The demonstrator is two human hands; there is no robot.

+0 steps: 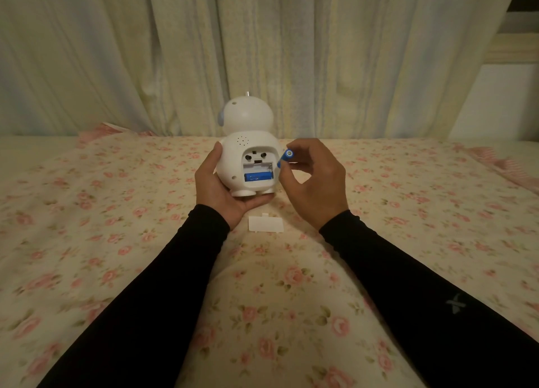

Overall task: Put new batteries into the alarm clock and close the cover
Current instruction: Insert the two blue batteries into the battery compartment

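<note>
A white robot-shaped alarm clock point(248, 131) stands upright on the bed with its back toward me. Its battery compartment point(258, 166) is uncovered; one blue battery point(258, 176) lies in the lower slot and the upper slot is bare. My left hand point(217, 187) cups the clock's left side and base. Just right of the compartment, my right hand point(313, 180) pinches a second blue battery point(285, 157) between thumb and fingers, its end facing me. The white battery cover point(265, 223) lies flat on the bedspread between my wrists.
A floral bedspread point(116, 212) covers the whole surface, humped over my legs in front. Pale curtains point(204, 52) hang close behind the clock. A window frame shows at the far right.
</note>
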